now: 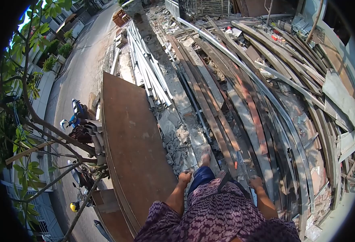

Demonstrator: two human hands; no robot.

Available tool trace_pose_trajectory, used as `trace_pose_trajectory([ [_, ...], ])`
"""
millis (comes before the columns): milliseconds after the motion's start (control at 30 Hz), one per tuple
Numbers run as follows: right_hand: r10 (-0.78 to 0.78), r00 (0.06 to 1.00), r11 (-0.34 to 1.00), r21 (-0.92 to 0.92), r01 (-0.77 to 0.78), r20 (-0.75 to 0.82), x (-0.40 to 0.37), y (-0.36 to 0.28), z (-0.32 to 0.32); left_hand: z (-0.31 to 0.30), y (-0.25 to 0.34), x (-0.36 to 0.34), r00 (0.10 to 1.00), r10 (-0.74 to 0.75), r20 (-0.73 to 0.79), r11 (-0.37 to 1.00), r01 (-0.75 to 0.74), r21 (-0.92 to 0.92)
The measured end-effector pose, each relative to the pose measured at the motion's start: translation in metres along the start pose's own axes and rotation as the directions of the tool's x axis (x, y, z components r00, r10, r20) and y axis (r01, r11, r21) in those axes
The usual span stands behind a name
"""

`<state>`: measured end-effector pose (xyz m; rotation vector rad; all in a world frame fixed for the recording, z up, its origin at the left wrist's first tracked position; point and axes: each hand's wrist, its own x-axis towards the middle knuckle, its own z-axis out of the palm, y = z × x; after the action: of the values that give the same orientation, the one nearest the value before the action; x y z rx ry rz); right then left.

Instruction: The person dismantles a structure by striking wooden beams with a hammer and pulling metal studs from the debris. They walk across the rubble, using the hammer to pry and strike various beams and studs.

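My left hand (184,177) hangs beside my left thigh with its fingers curled. It is close to the right edge of a large brown plywood sheet (135,137); whether it touches the sheet or holds anything is hidden. At my other side, my right hand (255,182) is also curled, above long dark wooden planks (242,109). A small pale thing (253,195) shows just below that hand, too small to name. One bare foot (205,155) steps forward onto a strip of rubble-strewn ground between the sheet and the planks.
White metal bars (145,60) lie in a bundle ahead. Broken concrete (173,137) covers the ground near my feet. A long pale metal channel (242,64) crosses the planks. Left are tree branches (36,117), parked motorbikes (78,113) and a road (92,44). Reddish bricks (121,18) stand far ahead.
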<state>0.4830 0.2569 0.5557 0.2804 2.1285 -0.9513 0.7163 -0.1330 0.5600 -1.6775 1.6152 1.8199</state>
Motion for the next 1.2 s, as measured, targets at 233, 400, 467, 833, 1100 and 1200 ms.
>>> trace_pose_trajectory([
  [233,-0.012,1.000,0.996,-0.084,0.010,-0.024,-0.003,-0.004,-0.003,0.000,0.010,-0.005,1.000,0.001,0.018,1.000,-0.001,0.010],
  [400,0.007,0.999,0.997,-0.082,-0.010,-0.035,-0.009,-0.013,-0.005,0.000,-0.001,0.011,0.997,0.036,0.063,0.999,-0.034,-0.036],
  [467,0.022,0.999,0.998,-0.057,-0.024,-0.030,-0.010,-0.012,-0.006,0.001,-0.003,0.012,0.998,0.044,0.055,0.999,-0.043,-0.023],
  [833,-0.023,0.999,0.996,-0.089,0.019,-0.038,-0.012,-0.012,-0.004,0.003,0.006,0.002,0.998,0.016,0.054,1.000,-0.014,-0.028],
  [1100,-0.003,1.000,1.000,-0.030,0.002,-0.031,0.006,0.006,-0.001,0.004,0.015,-0.004,0.997,-0.024,0.080,0.998,0.029,-0.058],
  [1200,-0.034,0.999,0.999,-0.019,0.034,-0.037,0.008,0.010,0.000,0.005,0.016,-0.003,0.997,-0.017,0.074,0.998,0.021,-0.055],
])
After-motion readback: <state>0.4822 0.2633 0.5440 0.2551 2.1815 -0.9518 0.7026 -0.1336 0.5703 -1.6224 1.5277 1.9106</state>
